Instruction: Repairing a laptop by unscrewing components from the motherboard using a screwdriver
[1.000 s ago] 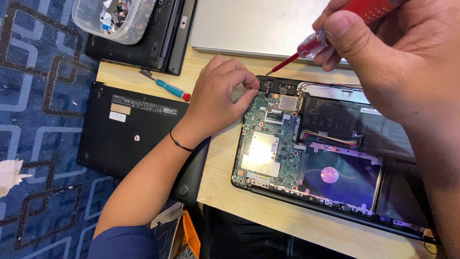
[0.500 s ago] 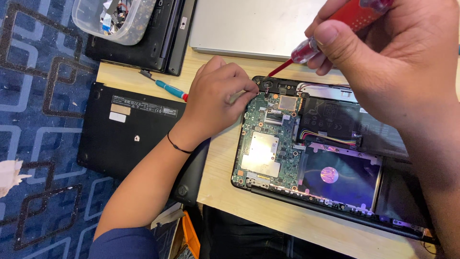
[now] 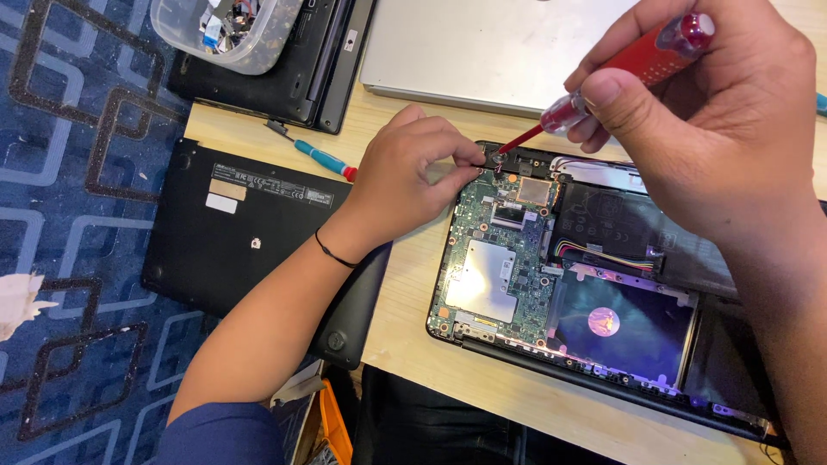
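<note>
Screwdriver point(image 3: 633, 65) — red-handled — clamped in right hand point(image 3: 715, 120), tip at the opened laptop's point(image 3: 594, 284) top-left corner; left hand point(image 3: 413, 176) pinches together there, on the counter point(image 3: 405, 319).

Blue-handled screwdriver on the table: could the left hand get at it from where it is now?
Probably yes. The blue-handled screwdriver lies bare on the wooden table, just beside the left hand, with nothing over it. That hand's fingers pinch at the open laptop's corner, so they would have to let go first.
</note>
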